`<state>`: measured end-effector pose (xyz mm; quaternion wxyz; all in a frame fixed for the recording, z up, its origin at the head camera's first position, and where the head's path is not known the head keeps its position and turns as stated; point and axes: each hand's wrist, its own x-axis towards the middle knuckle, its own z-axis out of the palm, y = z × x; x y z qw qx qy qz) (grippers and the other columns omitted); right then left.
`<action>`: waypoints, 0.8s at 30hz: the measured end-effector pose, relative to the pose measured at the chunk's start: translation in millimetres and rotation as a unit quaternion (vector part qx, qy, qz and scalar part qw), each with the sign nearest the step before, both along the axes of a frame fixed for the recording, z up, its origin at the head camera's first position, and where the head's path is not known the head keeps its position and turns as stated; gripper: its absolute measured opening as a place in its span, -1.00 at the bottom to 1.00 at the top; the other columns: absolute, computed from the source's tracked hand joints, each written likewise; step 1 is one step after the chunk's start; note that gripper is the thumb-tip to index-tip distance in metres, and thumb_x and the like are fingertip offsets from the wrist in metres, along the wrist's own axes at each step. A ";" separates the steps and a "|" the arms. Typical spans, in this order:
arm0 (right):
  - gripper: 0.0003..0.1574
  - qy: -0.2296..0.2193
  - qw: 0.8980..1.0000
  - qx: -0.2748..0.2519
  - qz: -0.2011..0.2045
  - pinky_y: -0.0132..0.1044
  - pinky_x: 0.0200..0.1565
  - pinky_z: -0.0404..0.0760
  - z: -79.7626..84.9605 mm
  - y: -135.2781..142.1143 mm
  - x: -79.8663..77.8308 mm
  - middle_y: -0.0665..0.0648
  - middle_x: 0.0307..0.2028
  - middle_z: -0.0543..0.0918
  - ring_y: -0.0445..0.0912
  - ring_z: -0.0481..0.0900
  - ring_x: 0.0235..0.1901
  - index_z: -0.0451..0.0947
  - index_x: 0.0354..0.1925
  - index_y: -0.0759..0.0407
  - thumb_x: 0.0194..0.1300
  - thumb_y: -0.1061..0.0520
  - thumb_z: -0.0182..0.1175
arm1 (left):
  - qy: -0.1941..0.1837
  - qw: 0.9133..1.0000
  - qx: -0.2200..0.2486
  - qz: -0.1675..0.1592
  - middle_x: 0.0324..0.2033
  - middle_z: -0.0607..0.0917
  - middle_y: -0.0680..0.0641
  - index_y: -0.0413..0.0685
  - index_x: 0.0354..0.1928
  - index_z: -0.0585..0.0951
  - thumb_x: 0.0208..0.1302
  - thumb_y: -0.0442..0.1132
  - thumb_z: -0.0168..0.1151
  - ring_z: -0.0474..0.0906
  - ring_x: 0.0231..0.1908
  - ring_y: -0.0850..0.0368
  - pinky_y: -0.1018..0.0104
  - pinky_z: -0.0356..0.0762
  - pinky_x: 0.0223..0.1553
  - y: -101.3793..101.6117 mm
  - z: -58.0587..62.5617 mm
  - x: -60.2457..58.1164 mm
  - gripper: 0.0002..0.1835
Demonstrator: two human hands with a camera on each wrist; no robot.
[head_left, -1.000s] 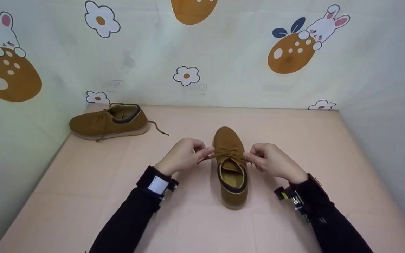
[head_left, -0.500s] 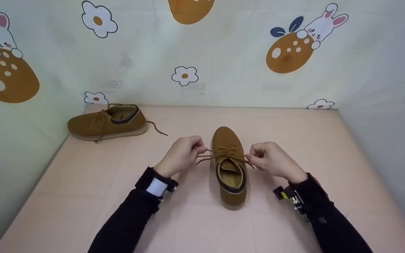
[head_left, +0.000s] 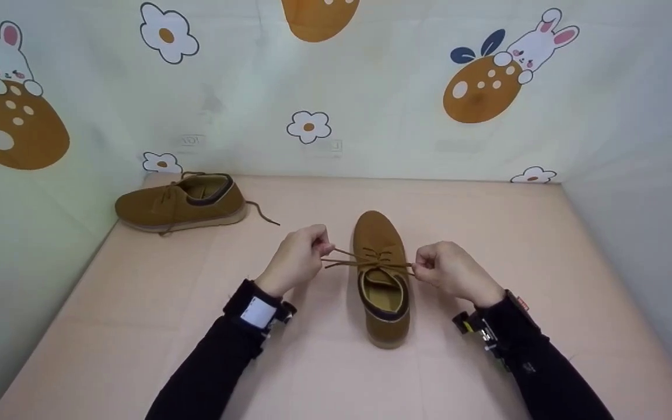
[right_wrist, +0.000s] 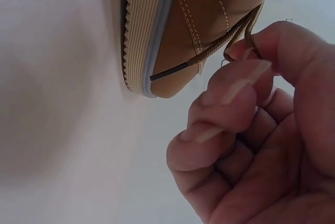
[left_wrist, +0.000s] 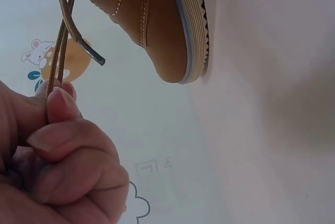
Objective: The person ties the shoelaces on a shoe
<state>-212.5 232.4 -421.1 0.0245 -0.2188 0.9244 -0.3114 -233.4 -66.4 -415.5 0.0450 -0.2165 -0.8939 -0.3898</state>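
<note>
A brown lace-up shoe [head_left: 374, 230] stands on the table, its toe pointing away from me. To its left, my left hand [head_left: 296, 261] pinches a loop of the shoelace [head_left: 345, 252] between thumb and finger. My right hand [head_left: 457, 272] pinches lace on the other side, the strands stretched sideways across the shoe's opening. In the left wrist view, a loose lace end [left_wrist: 93, 53] with a dark tip hangs beside the gripped strands. Another loose lace end [right_wrist: 170, 71] hangs against the shoe's side in the right wrist view. The crossing over the tongue is too small to make out.
A matching brown shoe [head_left: 178, 207] sits at the back left, toe to the left, with its laces loose and one end trailing on the pinkish table [head_left: 196, 326]. A printed cloth wall [head_left: 382, 140] stands behind and on both sides.
My left hand has drawn away leftward from the shoe, and the lace on that side shows longer. My right hand has shifted slightly right and nearer to me. Both shoes stay in place.
</note>
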 end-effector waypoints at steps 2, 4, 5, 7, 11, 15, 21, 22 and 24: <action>-0.65 0.009 1.000 -0.005 -0.006 -0.37 -0.55 0.30 0.1 -0.8 -0.8 -0.13 -0.63 0.41 -0.22 0.33 -0.61 0.41 -0.64 0.02 0.20 0.30 0.19 | -0.012 1.000 0.004 -0.010 -0.53 0.56 0.02 -0.05 -0.54 0.46 0.29 -0.46 0.22 0.43 -0.50 0.14 0.26 0.41 -0.43 -2.8 1.1 -1.1 -0.73; -0.65 0.017 1.000 -0.019 -0.009 -0.38 -0.56 0.30 1.2 -0.6 -1.9 -0.13 -0.64 0.40 -0.22 0.33 -0.62 0.42 -0.64 0.02 0.22 0.30 0.19 | -0.031 0.999 0.015 -0.026 -0.52 0.56 0.02 -0.06 -0.53 0.47 0.31 -0.44 0.22 0.43 -0.50 0.15 0.28 0.40 -0.44 -6.7 2.1 -2.8 -0.73; -0.65 0.022 0.999 -0.026 -0.009 -0.39 -0.56 0.30 2.1 -0.2 -2.7 -0.14 -0.64 0.40 -0.22 0.33 -0.62 0.42 -0.63 0.02 0.23 0.29 0.19 | -0.045 0.998 0.020 -0.036 -0.53 0.56 0.02 -0.05 -0.53 0.48 0.32 -0.42 0.22 0.44 -0.51 0.16 0.30 0.39 -0.45 -8.7 2.7 -3.6 -0.74; -0.65 0.027 0.999 -0.041 -0.010 -0.39 -0.56 0.29 4.7 1.9 -3.9 -0.14 -0.66 0.39 -0.22 0.32 -0.63 0.43 -0.62 0.03 0.27 0.28 0.20 | -0.071 0.996 0.027 -0.056 -0.56 0.56 0.03 -0.05 -0.52 0.51 0.34 -0.37 0.24 0.45 -0.54 0.17 0.33 0.38 -0.49 -11.8 3.5 -5.2 -0.75; -0.65 0.007 0.999 -0.054 -0.006 -0.39 -0.58 0.25 10.7 7.5 -2.8 -0.13 -0.72 0.39 -0.23 0.30 -0.69 0.47 -0.57 0.05 0.38 0.15 0.23 | -0.105 0.991 0.014 -0.084 -0.57 0.60 0.02 -0.07 -0.46 0.62 0.40 -0.17 0.25 0.47 -0.54 0.17 0.31 0.38 -0.49 -12.6 2.7 -8.2 -0.76; -0.61 -0.020 0.999 -0.042 -0.001 -0.36 -0.59 0.25 11.6 8.3 -2.7 -0.12 -0.76 0.40 -0.23 0.30 -0.72 0.53 -0.49 0.11 0.43 -0.06 0.20 | -0.094 0.991 0.000 -0.091 -0.53 0.61 0.10 -0.04 -0.39 0.69 0.42 -0.01 0.20 0.47 -0.45 0.16 0.24 0.41 -0.38 -8.0 -1.1 -11.3 -0.69; -0.57 -0.045 0.998 -0.042 0.004 -0.36 -0.59 0.27 8.3 5.1 -3.2 -0.10 -0.75 0.41 -0.23 0.33 -0.73 0.56 -0.42 0.18 0.45 -0.10 0.16 | -0.080 0.990 0.010 -0.115 -0.56 0.60 0.15 0.03 -0.37 0.72 0.38 -0.11 0.27 0.47 -0.51 0.24 0.33 0.42 -0.43 -2.5 -4.7 -12.5 -0.82; -0.59 -0.046 0.998 -0.045 0.004 -0.36 -0.60 0.26 8.1 5.1 -3.0 -0.10 -0.75 0.40 -0.23 0.34 -0.73 0.55 -0.44 0.18 0.46 -0.06 0.16 | -0.077 0.990 0.011 -0.115 -0.57 0.60 0.15 0.00 -0.37 0.72 0.37 -0.13 0.28 0.45 -0.53 0.25 0.35 0.41 -0.45 -2.2 -4.6 -12.1 -0.83; -0.62 -0.049 0.997 -0.055 0.002 -0.38 -0.61 0.23 8.3 5.7 -1.8 -0.10 -0.75 0.39 -0.23 0.32 -0.74 0.49 -0.49 0.15 0.47 0.03 0.16 | -0.064 0.991 0.007 -0.114 -0.58 0.59 0.12 -0.07 -0.37 0.71 0.36 -0.16 0.29 0.42 -0.55 0.27 0.37 0.39 -0.47 -2.0 -4.3 -11.5 -0.82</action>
